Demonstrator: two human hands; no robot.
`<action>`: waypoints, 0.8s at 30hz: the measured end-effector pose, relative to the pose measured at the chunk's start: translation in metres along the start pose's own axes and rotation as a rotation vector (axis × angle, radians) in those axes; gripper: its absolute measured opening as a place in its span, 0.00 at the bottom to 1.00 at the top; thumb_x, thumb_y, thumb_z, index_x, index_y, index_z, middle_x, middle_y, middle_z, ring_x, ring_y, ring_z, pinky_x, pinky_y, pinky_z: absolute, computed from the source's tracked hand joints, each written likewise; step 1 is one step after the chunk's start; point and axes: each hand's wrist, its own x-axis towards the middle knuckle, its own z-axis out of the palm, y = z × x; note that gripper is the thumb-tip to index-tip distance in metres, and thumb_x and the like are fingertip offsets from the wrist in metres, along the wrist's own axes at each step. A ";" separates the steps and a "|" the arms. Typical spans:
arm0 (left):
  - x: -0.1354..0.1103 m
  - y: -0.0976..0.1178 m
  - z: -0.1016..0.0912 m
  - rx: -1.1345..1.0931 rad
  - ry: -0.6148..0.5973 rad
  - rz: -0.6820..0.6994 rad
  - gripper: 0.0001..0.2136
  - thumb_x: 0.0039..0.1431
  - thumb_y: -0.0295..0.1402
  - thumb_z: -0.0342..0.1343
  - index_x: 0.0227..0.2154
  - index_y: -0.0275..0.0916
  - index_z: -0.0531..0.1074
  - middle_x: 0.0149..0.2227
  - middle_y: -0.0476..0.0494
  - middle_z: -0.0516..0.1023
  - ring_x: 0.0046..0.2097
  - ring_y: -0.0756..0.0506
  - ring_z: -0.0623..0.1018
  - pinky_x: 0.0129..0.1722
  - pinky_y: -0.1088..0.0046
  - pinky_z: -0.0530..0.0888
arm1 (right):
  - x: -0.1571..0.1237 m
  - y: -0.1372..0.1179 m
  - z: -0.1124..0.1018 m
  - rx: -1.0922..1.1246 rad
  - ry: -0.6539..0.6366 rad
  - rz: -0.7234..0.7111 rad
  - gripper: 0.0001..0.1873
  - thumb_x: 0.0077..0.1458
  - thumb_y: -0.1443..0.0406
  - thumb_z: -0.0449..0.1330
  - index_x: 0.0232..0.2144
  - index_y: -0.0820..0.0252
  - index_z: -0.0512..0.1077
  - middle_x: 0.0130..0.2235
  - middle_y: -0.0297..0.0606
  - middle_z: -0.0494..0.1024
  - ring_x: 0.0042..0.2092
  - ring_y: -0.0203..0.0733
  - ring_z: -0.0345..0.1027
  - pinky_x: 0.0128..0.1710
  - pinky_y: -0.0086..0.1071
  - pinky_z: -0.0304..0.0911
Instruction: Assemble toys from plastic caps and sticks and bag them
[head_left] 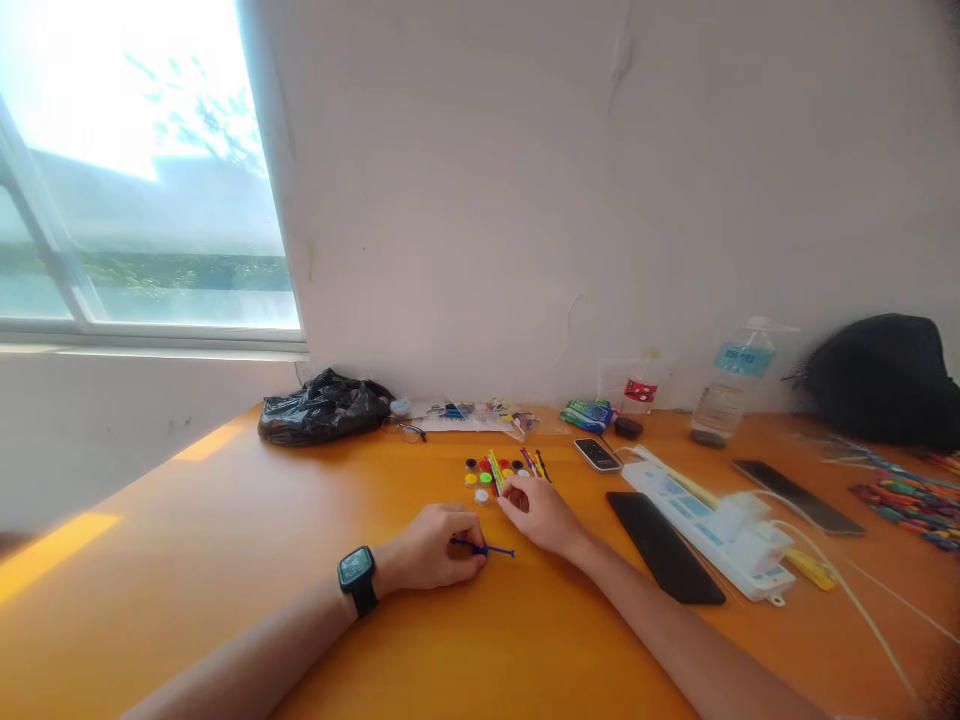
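My left hand [439,548], with a black watch [356,575] on its wrist, is closed on a thin blue plastic rod [501,551] with a small crosspiece at its right end. The rod lies nearly level just above or on the table; the fingers hide its middle. My right hand [546,515] is up and to the right, its thumb and fingers curled together; whatever they hold is hidden. It is nearest to several small round coloured pieces, including a white one [481,496] and a yellow one [470,480]. Yellow-green sticks [494,470] and dark and red sticks [535,464] lie behind its fingers.
Along the wall are a black plastic bag [326,408], eyeglasses [409,430], bagged small parts [510,415], a green-blue packet [588,415] and two bottles. On the right lie a white power strip [697,520] with cables, a black slab [664,548] and a phone [799,497].
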 end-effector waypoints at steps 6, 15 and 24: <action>0.001 0.000 -0.006 -0.038 -0.008 -0.027 0.09 0.54 0.29 0.62 0.38 0.42 0.79 0.37 0.48 0.82 0.38 0.48 0.79 0.38 0.76 0.74 | -0.001 0.002 -0.002 -0.258 -0.010 0.051 0.08 0.60 0.63 0.60 0.39 0.56 0.78 0.29 0.34 0.77 0.32 0.39 0.68 0.32 0.30 0.52; 0.002 0.000 -0.009 -0.047 -0.021 0.079 0.08 0.60 0.32 0.61 0.41 0.42 0.81 0.39 0.45 0.80 0.39 0.47 0.78 0.42 0.74 0.74 | -0.007 -0.014 -0.003 -0.362 -0.104 0.022 0.12 0.65 0.60 0.56 0.44 0.57 0.78 0.38 0.40 0.82 0.38 0.43 0.73 0.35 0.32 0.53; 0.005 -0.031 -0.029 0.107 0.176 -0.057 0.15 0.50 0.18 0.53 0.33 0.42 0.80 0.38 0.46 0.81 0.42 0.43 0.76 0.47 0.65 0.74 | -0.005 -0.010 -0.002 -0.373 -0.101 0.033 0.10 0.65 0.59 0.58 0.38 0.57 0.76 0.34 0.38 0.81 0.35 0.41 0.71 0.33 0.32 0.49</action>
